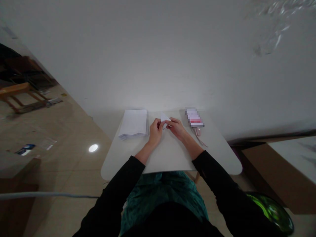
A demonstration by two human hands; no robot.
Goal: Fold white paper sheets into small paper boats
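Above the middle of the white table, a small folded piece of white paper is pinched between my two hands. It has a pointed, triangular outline, and its lower part is hidden by my fingers. My left hand is closed on the paper's left edge, thumb and fingertips together. From the other side, my right hand grips its right edge between thumb and fingers. Left of my hands lies a stack of white paper sheets. To the right rests a phone with a blurred screen and a pink strap.
A pale wall rises right behind the table. Cardboard boxes and a shiny green round object stand at the lower right. On the left, a wooden stool stands on the tiled floor, and a grey cable crosses low.
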